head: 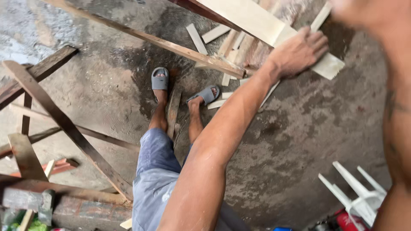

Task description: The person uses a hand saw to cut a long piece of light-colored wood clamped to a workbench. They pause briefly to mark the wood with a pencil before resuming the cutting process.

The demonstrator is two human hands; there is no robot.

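Note:
My left hand [299,52] lies palm down on the near end of a pale wooden plank [252,19]. Its fingers are spread over the plank's edge and hold it. The plank runs from the top middle down to the right and rests on a darker sloping batten [171,45]. My right arm [396,128] fills the right edge, close and blurred, and its hand is out of sight past the top of the frame. My legs in blue shorts [156,171] and grey sandals [159,79] stand on the stained concrete floor [308,137].
Short pale offcuts [214,33] lie scattered on the floor beyond my feet. Dark timber frame pieces [64,124] cross at the left, above bricks [90,209]. A white plastic object [355,192] with prongs sits at the lower right.

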